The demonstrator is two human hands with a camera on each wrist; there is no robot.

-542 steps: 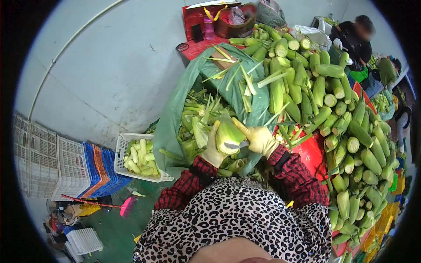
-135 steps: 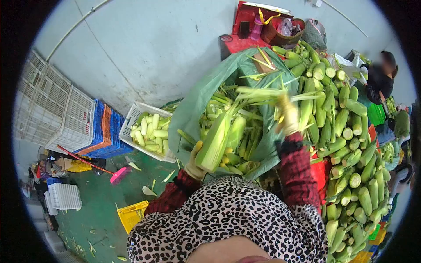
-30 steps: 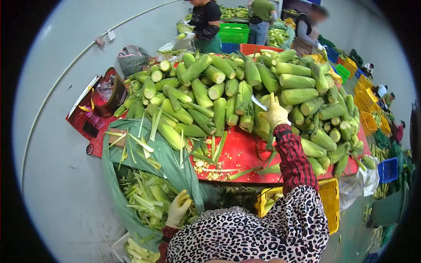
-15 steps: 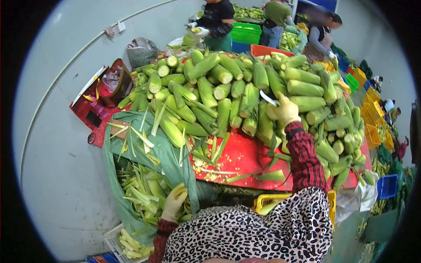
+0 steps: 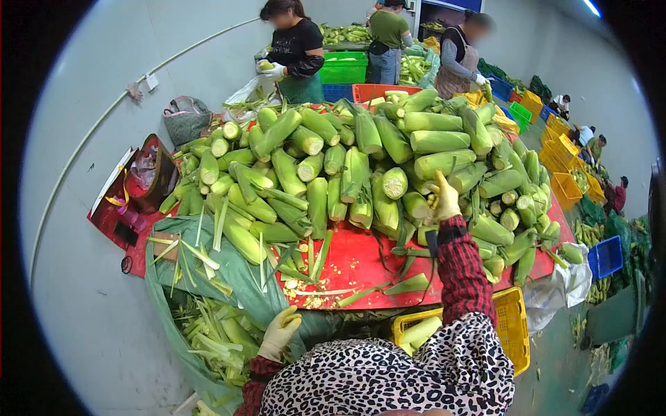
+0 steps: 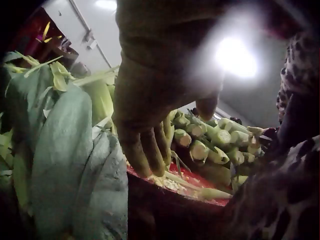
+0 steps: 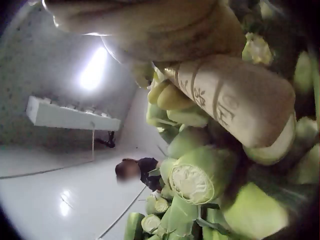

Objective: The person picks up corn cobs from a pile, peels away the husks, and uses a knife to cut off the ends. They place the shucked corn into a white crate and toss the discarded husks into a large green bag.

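My gloved right hand (image 5: 446, 201) reaches over a heap of green corn ears in their husks (image 5: 440, 141) on the red table. It grips a knife by its pale wooden handle (image 7: 230, 97), carved with characters; the blade is mostly hidden. Cut ear ends, such as one corn ear (image 7: 192, 182), lie close below that hand in the right wrist view. My gloved left hand (image 5: 279, 334) hangs with loosely bent fingers and holds nothing, beside the green bag (image 5: 267, 298). Stripped husks (image 5: 218, 340) fill that bag's mouth. The left wrist view shows the hand's fingers (image 6: 145, 150) pointing down near the table's edge.
A yellow crate (image 5: 512, 326) with pale ears stands under the front edge of the red table (image 5: 347, 260). Kernels and husk scraps litter its top. A bag (image 5: 186, 119) and a brown container (image 5: 156, 170) sit at the left end. Several people work beyond the heap.
The left hand held a half-husked ear over the bag 4.5 s ago; now it holds nothing. The view has swung to the heap. The knife's blade no longer shows in the head view.
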